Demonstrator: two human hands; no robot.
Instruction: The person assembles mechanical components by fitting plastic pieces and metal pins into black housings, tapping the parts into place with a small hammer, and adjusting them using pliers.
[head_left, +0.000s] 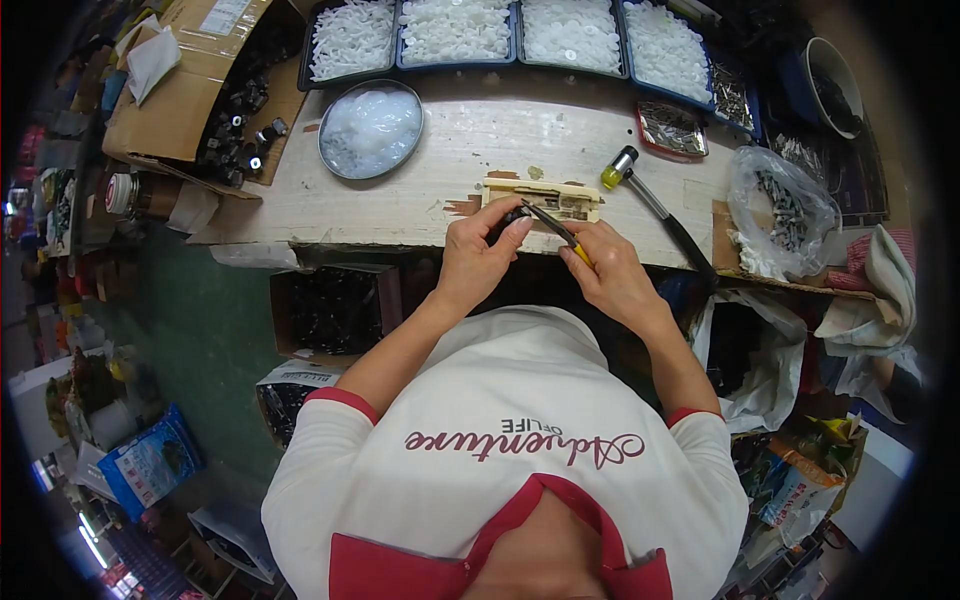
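My left hand (477, 252) is closed on a small black part (507, 224) at the front edge of the workbench. In my right hand (617, 272) is a slim pointed tool (549, 220) with dark metal ends and a yellow grip; its kind is not clear. The tool's tip meets the black part, or lies just in front of it. Right behind both hands, a cream-coloured fixture (540, 190) with a metal piece in its middle lies on the bench. A hammer (652, 200) with a yellow-tipped head and black handle rests to the right.
Several trays of white plastic parts (455, 30) line the back. A round metal dish (371, 130) holds translucent pieces. At left stands a cardboard box (165, 105) of dark parts. A red tray (672, 130) and a plastic bag of parts (785, 212) are at right.
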